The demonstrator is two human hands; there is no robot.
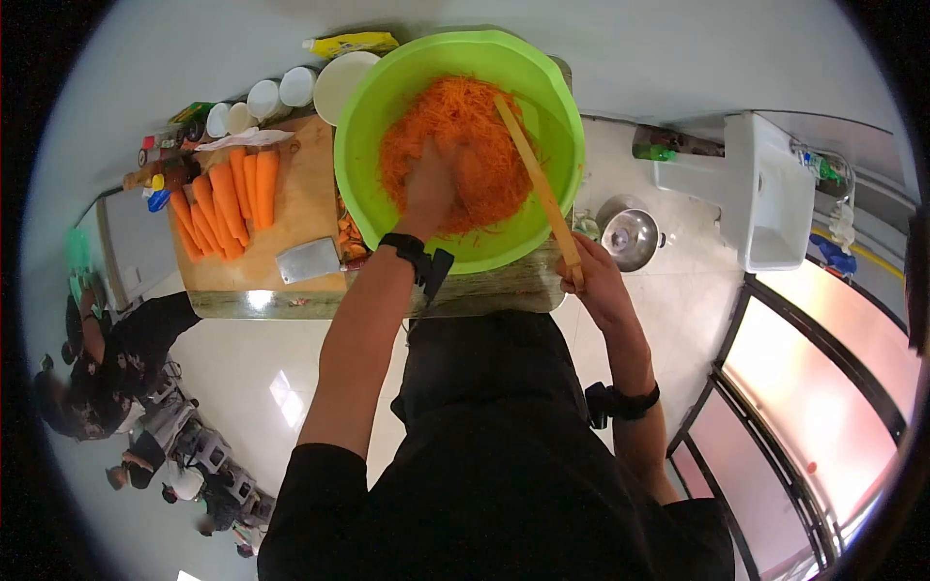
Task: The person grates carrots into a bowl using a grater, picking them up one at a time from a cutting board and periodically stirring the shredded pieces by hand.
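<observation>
A large green bowl [356,198] on the counter holds a heap of shredded carrot [465,107]. My left hand [429,189] reaches into the bowl, its fingers sunk in the shreds and hidden. At the bowl's right front edge, my right hand [599,281] is closed on the end of a long wooden grater [536,174], which slants across the bowl with its far end over the shreds. Several peeled carrots [225,200] lie on the wooden board [291,213] to the left, with a cleaver [308,260] in front of them.
White cups [263,100], a pale round lid [344,85] and a yellow packet [351,43] line the back wall. Right of the counter are a metal bowl [630,239] and a white sink [780,203]. Other people [92,373] are at the far left.
</observation>
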